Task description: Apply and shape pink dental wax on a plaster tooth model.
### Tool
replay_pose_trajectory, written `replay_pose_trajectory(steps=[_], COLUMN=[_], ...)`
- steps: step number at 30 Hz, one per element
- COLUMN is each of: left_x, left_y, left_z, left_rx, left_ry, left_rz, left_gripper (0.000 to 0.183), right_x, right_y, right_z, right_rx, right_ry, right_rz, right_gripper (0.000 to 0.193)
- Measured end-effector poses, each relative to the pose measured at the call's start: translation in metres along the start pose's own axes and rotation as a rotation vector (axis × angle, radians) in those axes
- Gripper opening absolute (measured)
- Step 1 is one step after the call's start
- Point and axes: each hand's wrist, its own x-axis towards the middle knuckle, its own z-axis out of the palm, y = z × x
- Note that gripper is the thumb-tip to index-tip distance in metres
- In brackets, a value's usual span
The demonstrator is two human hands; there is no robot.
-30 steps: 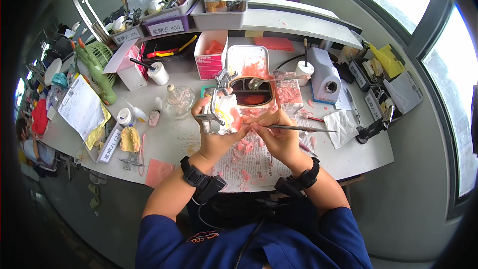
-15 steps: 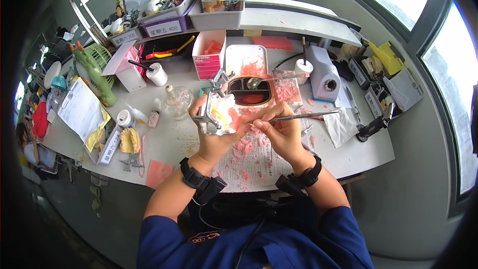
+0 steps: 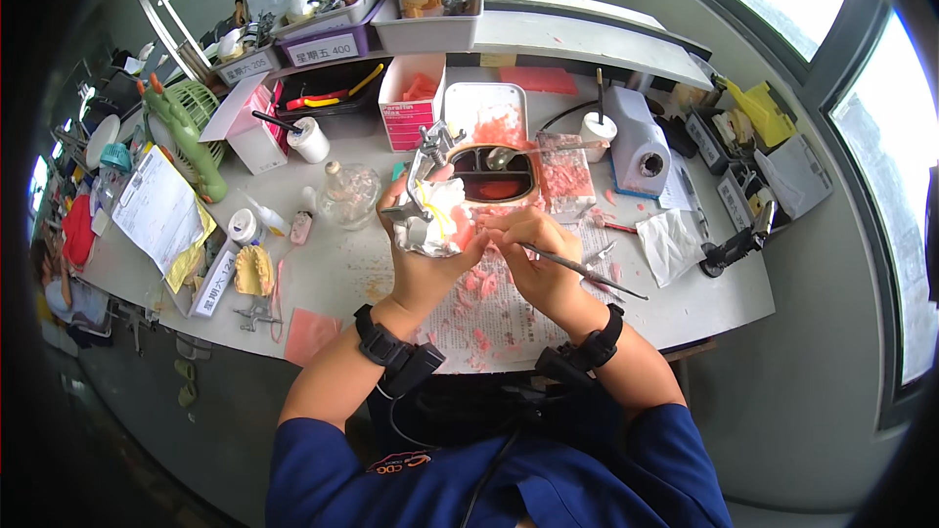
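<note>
My left hand (image 3: 421, 272) is wrapped round a metal dental articulator (image 3: 421, 181), holding it above the bench. A white plaster dental model (image 3: 437, 203) with a yellow line is mounted in it, and pink wax (image 3: 463, 227) covers its right side. In my right hand (image 3: 546, 259) is a slim metal wax carver (image 3: 599, 277), pinched like a pen, its far end sloping down to the right. The fingertips of that hand are close to the pink wax; they hide the carver's working tip.
Beyond my hands stands a wax pot (image 3: 537, 178) with dark compartments and a spoon over it. Newspaper (image 3: 445, 337) strewn with pink wax shavings lies below. A glass spirit lamp (image 3: 349, 196) and a yellowish dental cast (image 3: 254, 272) are on the left, a white tissue (image 3: 670, 246) on the right.
My right hand has turned the carver: its far end pointed nearly level to the right and now slopes downward. The articulator has tilted slightly in my left hand. A red-handled tool has come into sight.
</note>
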Motion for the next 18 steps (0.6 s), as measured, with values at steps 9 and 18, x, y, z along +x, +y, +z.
replay_pose_trajectory(steps=[9,18], left_x=[-0.004,0.000], left_y=[-0.005,0.003], left_z=[0.005,0.003], left_rx=[-0.124,-0.096], left_ry=[0.045,0.027], left_rz=[-0.057,-0.047], left_gripper=[0.099,0.096], right_x=[-0.003,-0.005], right_y=[0.005,0.005], right_z=[-0.004,-0.003], right_rx=[0.691,0.160], right_ry=[0.022,-0.032], right_rz=[0.367,0.134], right_gripper=[0.017,0.016])
